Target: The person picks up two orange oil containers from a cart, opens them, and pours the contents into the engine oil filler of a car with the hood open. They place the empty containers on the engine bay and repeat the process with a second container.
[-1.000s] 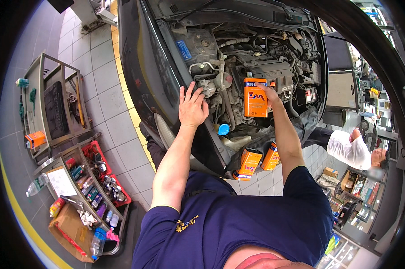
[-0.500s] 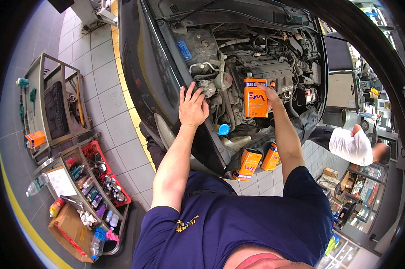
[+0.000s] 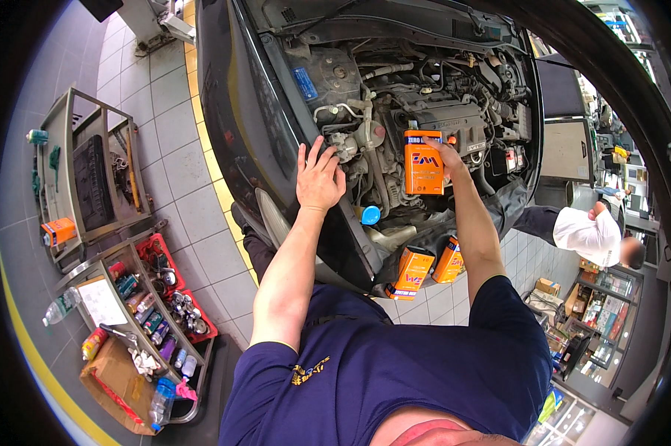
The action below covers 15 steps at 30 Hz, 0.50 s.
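We see the engine bay packed tight: hoses, engine cover and battery leave only narrow gaps. Our right hand and its orange oil can fill the middle slot. Our left hand blocks the fender edge. Two orange cans crowd the front lip. Tiled floor between car and tool cart lies open.

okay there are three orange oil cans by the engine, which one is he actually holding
The upper orange can, upside down over the engine, gripped by the right hand. The other two orange cans sit untouched on the car's front edge below. The left hand rests on the engine bay.
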Each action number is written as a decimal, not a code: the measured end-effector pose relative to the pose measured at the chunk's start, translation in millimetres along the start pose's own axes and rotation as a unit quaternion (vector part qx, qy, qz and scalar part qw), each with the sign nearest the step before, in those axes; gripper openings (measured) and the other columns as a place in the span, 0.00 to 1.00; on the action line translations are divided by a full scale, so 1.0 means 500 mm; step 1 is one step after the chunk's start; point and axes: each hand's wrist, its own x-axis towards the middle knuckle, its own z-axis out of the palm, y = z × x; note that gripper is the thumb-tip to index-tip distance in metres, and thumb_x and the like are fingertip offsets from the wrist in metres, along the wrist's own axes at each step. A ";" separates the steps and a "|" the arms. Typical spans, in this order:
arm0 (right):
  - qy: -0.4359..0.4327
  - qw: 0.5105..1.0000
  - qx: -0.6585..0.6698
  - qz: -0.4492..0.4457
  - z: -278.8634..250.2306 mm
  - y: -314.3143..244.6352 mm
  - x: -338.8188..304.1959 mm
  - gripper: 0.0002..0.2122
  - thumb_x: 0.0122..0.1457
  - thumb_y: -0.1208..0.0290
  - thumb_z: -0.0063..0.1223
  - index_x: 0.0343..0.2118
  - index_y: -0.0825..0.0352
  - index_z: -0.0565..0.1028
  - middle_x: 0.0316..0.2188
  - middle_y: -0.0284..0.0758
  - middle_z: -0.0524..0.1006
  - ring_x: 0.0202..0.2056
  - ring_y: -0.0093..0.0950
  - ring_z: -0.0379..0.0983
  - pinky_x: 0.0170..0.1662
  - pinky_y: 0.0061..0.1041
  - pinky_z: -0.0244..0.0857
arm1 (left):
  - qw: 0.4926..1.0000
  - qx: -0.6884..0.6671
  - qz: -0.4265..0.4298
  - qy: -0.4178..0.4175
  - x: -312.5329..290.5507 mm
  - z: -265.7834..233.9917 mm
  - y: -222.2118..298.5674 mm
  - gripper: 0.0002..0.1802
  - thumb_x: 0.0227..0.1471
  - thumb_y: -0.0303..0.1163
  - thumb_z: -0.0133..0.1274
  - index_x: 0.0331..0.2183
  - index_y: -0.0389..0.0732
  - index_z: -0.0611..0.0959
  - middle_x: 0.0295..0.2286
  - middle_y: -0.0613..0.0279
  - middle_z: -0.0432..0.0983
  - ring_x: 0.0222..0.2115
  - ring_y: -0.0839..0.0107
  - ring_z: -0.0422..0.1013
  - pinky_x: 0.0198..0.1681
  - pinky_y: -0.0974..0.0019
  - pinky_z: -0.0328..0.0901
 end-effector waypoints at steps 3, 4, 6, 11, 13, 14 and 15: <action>-0.029 1.000 -0.005 0.006 -0.008 -0.002 0.005 0.45 0.63 0.60 0.84 0.71 0.82 0.65 0.50 0.46 0.88 0.43 0.35 0.91 0.44 0.42 0.89 | 1.000 -0.001 -0.001 -0.001 0.000 0.000 0.000 0.13 0.58 0.32 0.62 0.43 0.41 0.93 0.56 0.65 0.86 0.75 0.56 0.67 0.84 0.37 0.48; -0.027 1.000 -0.005 -0.002 -0.010 0.000 0.008 0.49 0.62 0.60 0.84 0.73 0.82 0.61 0.52 0.47 0.88 0.44 0.35 0.91 0.44 0.42 0.89 | 1.000 -0.002 -0.001 -0.001 0.000 0.000 0.000 0.13 0.58 0.32 0.62 0.43 0.41 0.93 0.56 0.65 0.86 0.75 0.56 0.67 0.84 0.37 0.48; 0.014 1.000 -0.013 0.003 -0.012 0.006 0.014 0.56 0.62 0.59 0.85 0.78 0.83 0.52 0.55 0.50 0.86 0.46 0.36 0.90 0.45 0.43 0.88 | 1.000 0.001 -0.003 -0.003 0.000 0.000 0.001 0.13 0.58 0.32 0.62 0.43 0.41 0.93 0.56 0.65 0.86 0.75 0.56 0.67 0.84 0.37 0.48; 0.004 1.000 -0.016 -0.001 -0.014 0.008 0.022 0.60 0.61 0.58 0.85 0.80 0.83 0.47 0.57 0.51 0.84 0.48 0.36 0.90 0.46 0.44 0.88 | 1.000 0.001 -0.005 -0.008 -0.001 -0.001 0.001 0.13 0.59 0.33 0.62 0.43 0.41 0.93 0.57 0.65 0.86 0.75 0.57 0.66 0.84 0.37 0.48; 0.003 1.000 -0.015 0.001 -0.010 0.003 0.015 0.53 0.62 0.59 0.85 0.77 0.82 0.56 0.55 0.49 0.86 0.46 0.36 0.90 0.46 0.44 0.88 | 1.000 0.001 -0.004 -0.007 0.000 0.000 0.000 0.13 0.59 0.33 0.62 0.43 0.41 0.93 0.57 0.65 0.86 0.75 0.57 0.66 0.84 0.37 0.48; -0.003 1.000 -0.013 0.002 -0.008 0.000 0.009 0.49 0.62 0.59 0.84 0.75 0.82 0.61 0.53 0.47 0.87 0.45 0.35 0.91 0.45 0.43 0.89 | 1.000 0.002 -0.005 -0.007 0.000 0.000 0.000 0.13 0.59 0.33 0.62 0.43 0.41 0.93 0.57 0.65 0.86 0.75 0.57 0.66 0.84 0.37 0.48; -0.003 1.000 -0.014 0.007 -0.005 -0.004 0.003 0.45 0.63 0.60 0.84 0.72 0.81 0.66 0.51 0.46 0.88 0.44 0.35 0.91 0.45 0.43 0.89 | 1.000 0.002 -0.005 -0.007 0.000 0.000 0.001 0.13 0.59 0.33 0.62 0.43 0.41 0.93 0.57 0.65 0.86 0.75 0.57 0.66 0.84 0.37 0.48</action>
